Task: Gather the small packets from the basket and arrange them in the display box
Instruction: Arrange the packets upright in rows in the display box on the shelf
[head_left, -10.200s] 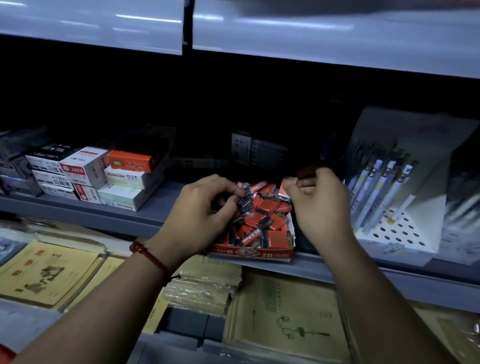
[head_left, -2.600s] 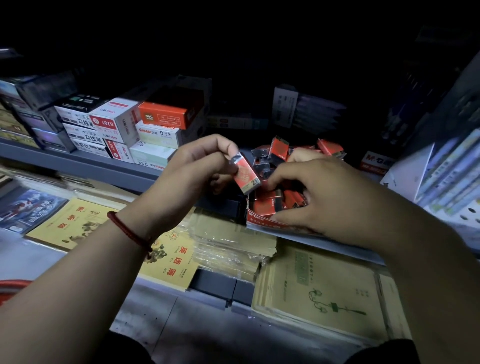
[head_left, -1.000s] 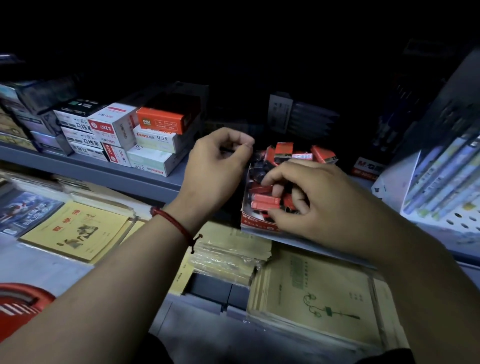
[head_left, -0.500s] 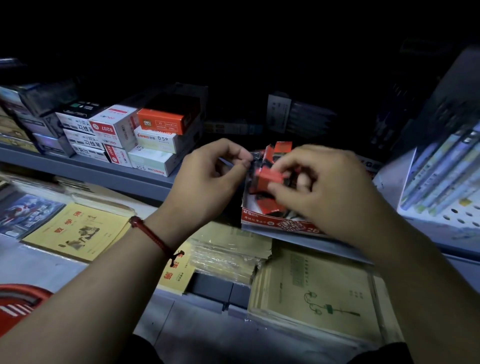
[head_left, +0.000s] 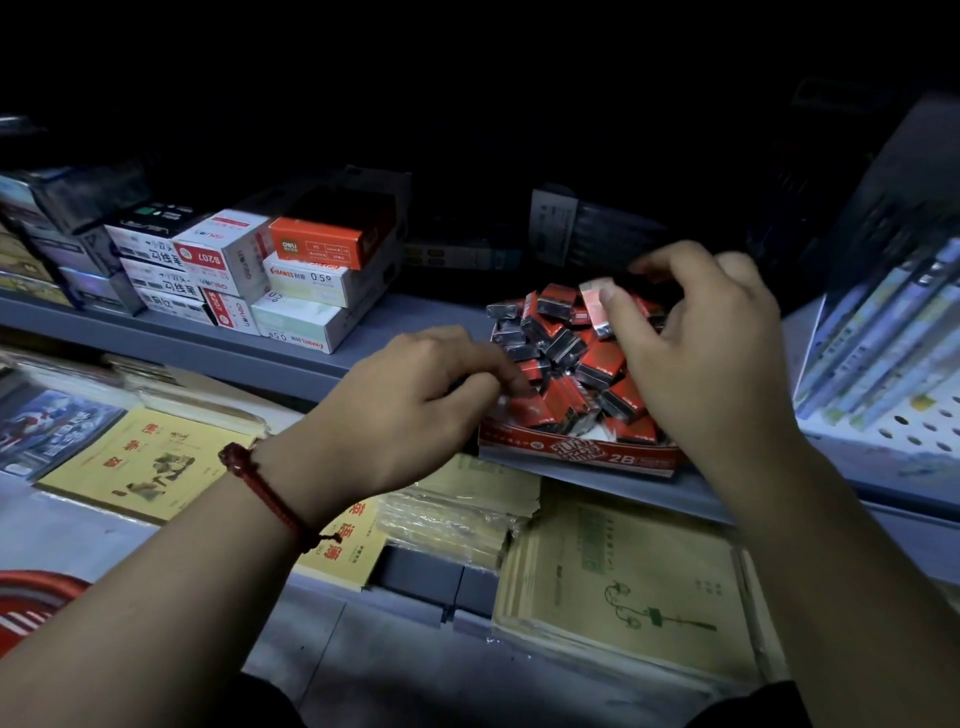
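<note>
A red display box (head_left: 576, 451) marked "2B" sits at the front edge of the grey shelf (head_left: 270, 358). It is heaped with several small red-and-black packets (head_left: 566, 353). My right hand (head_left: 701, 358) hovers over the right side of the heap and pinches one packet (head_left: 595, 306) between thumb and fingers. My left hand (head_left: 410, 410), with a red cord at the wrist, reaches the box's left side, its fingertips pinched on a packet (head_left: 530, 370) at the pile's edge. A red basket (head_left: 31, 608) shows at the bottom left corner.
Stacked white and orange stationery boxes (head_left: 291, 270) stand left on the same shelf. A white pen display (head_left: 893, 374) stands right of the box. Yellow exercise books (head_left: 618, 587) and wrapped stacks (head_left: 457, 514) lie on the lower shelf below.
My right hand has lifted off the pile and moved right and back with a packet. My left hand has dropped lower to the box's left edge.
</note>
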